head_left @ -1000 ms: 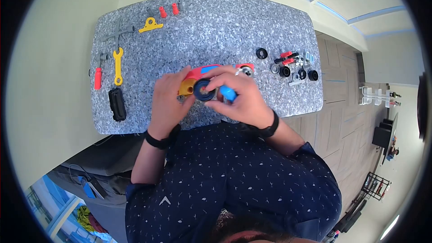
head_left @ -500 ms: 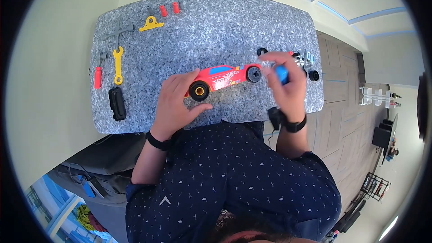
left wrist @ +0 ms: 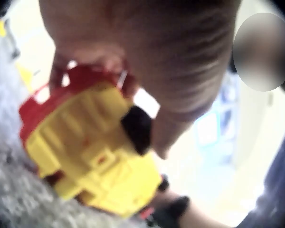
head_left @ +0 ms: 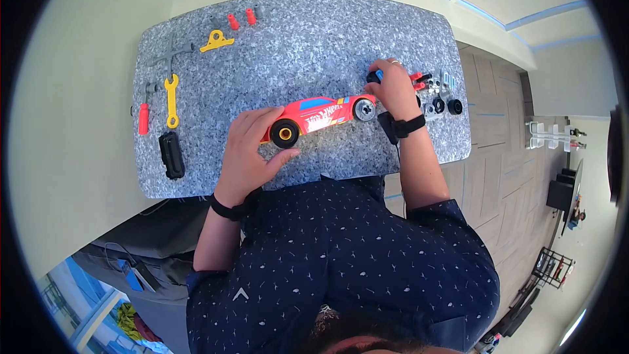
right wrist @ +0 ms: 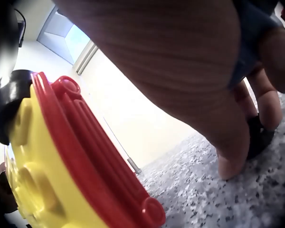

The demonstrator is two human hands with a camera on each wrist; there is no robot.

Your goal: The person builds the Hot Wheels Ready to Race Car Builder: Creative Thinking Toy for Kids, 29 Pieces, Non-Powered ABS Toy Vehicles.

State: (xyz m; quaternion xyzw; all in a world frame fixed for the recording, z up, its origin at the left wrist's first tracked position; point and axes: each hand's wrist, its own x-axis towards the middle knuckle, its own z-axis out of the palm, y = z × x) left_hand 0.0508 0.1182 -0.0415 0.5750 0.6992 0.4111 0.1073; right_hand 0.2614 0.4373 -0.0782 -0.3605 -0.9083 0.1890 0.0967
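A red toy car (head_left: 321, 115) with a yellow underside (left wrist: 99, 152) stands tilted near the table's front edge, its side facing up in the head view. A black wheel (head_left: 285, 133) with a yellow centre sits at its rear, a grey wheel (head_left: 364, 109) at its front. My left hand (head_left: 242, 157) grips the car's rear end, thumb below the black wheel. Beyond the front end, my right hand (head_left: 396, 88) reaches down to the table. Its thumb and fingertips pinch a black tire (right wrist: 260, 138), while a blue piece (right wrist: 249, 47), mostly hidden, is tucked in the same hand.
Right of that hand lie several small parts and a black wheel (head_left: 455, 107). At the left are a yellow wrench (head_left: 171, 99), a red-handled tool (head_left: 143, 119) and a black part (head_left: 171, 155). Red cones (head_left: 251, 16) and a yellow piece (head_left: 216, 40) lie at the back.
My right hand has left the car's rear wheel and moved right and away from me to the loose tire, carrying the blue piece. My left hand keeps its hold on the car.
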